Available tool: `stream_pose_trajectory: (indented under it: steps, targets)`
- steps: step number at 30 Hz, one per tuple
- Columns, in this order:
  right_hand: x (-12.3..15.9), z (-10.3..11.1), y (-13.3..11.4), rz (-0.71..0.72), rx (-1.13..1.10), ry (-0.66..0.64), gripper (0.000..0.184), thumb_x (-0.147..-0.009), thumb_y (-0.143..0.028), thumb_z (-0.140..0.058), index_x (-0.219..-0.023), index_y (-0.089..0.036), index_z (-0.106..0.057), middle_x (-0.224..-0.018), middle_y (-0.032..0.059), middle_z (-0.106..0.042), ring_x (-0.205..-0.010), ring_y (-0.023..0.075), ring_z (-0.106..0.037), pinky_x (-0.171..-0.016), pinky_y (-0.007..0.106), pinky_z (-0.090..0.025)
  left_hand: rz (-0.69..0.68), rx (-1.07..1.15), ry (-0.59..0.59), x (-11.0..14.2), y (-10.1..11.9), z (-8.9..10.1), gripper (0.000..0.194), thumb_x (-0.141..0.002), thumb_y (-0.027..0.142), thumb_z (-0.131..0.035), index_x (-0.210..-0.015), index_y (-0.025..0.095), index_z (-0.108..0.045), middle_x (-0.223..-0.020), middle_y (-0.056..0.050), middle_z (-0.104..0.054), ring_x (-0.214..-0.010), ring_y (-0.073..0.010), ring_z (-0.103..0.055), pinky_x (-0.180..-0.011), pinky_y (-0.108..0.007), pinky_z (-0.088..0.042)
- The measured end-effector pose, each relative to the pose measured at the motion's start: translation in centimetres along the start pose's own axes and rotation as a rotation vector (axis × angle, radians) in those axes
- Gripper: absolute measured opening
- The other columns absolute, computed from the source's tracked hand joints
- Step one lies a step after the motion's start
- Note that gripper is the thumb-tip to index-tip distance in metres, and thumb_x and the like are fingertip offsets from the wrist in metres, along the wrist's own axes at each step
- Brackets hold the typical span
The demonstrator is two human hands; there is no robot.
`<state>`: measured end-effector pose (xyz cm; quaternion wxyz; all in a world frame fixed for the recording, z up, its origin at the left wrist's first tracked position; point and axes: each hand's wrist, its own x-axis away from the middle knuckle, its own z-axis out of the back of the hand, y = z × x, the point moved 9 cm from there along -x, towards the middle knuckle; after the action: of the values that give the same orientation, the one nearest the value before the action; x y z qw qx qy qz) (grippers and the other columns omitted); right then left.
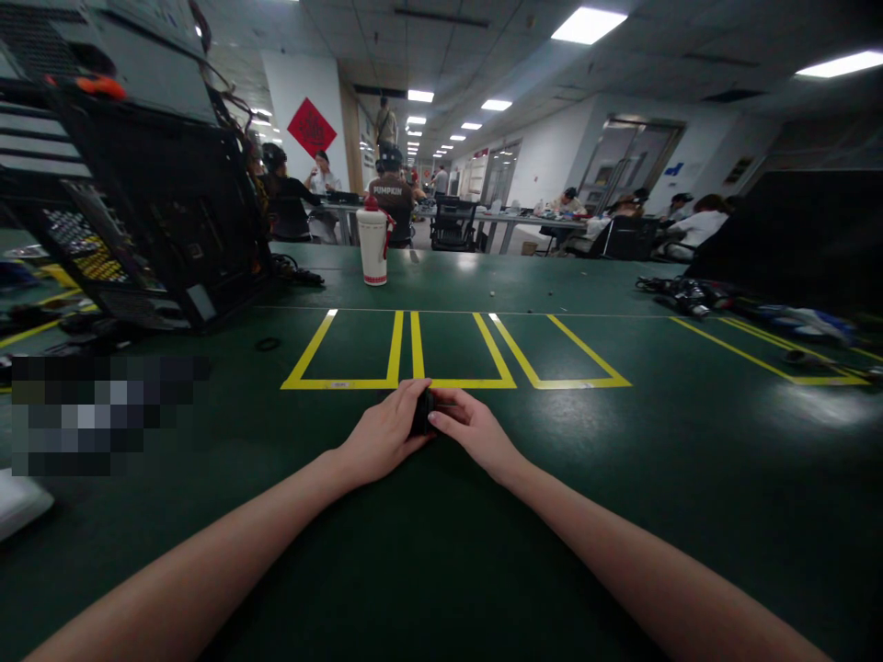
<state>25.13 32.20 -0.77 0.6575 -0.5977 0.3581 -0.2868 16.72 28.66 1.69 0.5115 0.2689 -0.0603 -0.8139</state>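
A small black object (422, 416) is between my two hands, just in front of the middle yellow tape outline; its kind is too dark and covered to make out. My left hand (386, 430) wraps round its left side, fingers over the top and thumb below. From the right, my right hand (477, 430) pinches at its edge with thumb and fingertips. Both hands rest low over the green tabletop (428, 561). Most of the object is hidden by my fingers.
Yellow tape outlines (455, 383) mark the table ahead. A white tumbler (373, 244) with a red lid stands behind them. At left is an open black computer case (186, 221) with cables; a black ring (268, 344) lies near it. Cables and parts (690, 296) lie at right.
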Motion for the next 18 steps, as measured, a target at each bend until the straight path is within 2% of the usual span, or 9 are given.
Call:
stream_pose_trajectory:
  steps: [4, 8, 14, 18]
  targets:
    - [0.23, -0.50, -0.69, 0.064, -0.029, -0.045, 0.031, -0.071, -0.020, -0.061, -0.100, -0.022, -0.050, -0.101, 0.0020, -0.057, -0.099, 0.0169, -0.055, -0.090, 0.036, -0.043, -0.001, 0.005, -0.007, 0.04, -0.02, 0.02, 0.063, -0.076, 0.026, -0.055, -0.125, 0.025, -0.017, -0.126, -0.009, -0.038, -0.110, -0.0247, -0.046, -0.087, -0.044, -0.043]
    - [0.29, -0.32, -0.97, 0.077, -0.028, -0.022, 0.022, -0.074, -0.022, -0.058, -0.095, -0.022, -0.053, -0.099, 0.0015, -0.056, -0.097, 0.0163, -0.056, -0.089, 0.035, -0.044, -0.002, 0.000, 0.004, 0.04, 0.00, 0.06, 0.061, -0.076, 0.026, -0.055, -0.125, 0.024, -0.018, -0.125, -0.009, -0.039, -0.110, -0.0243, -0.047, -0.087, -0.043, -0.043]
    - [0.17, 0.03, -0.15, 0.003, 0.043, 0.000, 0.032, -0.075, -0.025, -0.057, -0.105, -0.021, -0.050, -0.107, 0.0050, -0.054, -0.102, 0.0184, -0.053, -0.091, 0.040, -0.042, 0.001, -0.006, -0.006, 0.06, 0.07, 0.15, 0.063, -0.076, 0.025, -0.056, -0.126, 0.023, -0.018, -0.126, -0.009, -0.038, -0.111, -0.0233, -0.046, -0.088, -0.041, -0.042]
    - [0.36, -0.48, -0.87, 0.064, -0.017, -0.042, 0.030, -0.071, -0.019, -0.060, -0.099, -0.022, -0.050, -0.102, 0.0024, -0.056, -0.100, 0.0171, -0.054, -0.091, 0.037, -0.042, 0.000, -0.001, -0.012, 0.06, 0.08, 0.10, 0.064, -0.076, 0.024, -0.057, -0.126, 0.022, -0.018, -0.127, -0.009, -0.038, -0.110, -0.0229, -0.046, -0.089, -0.040, -0.042]
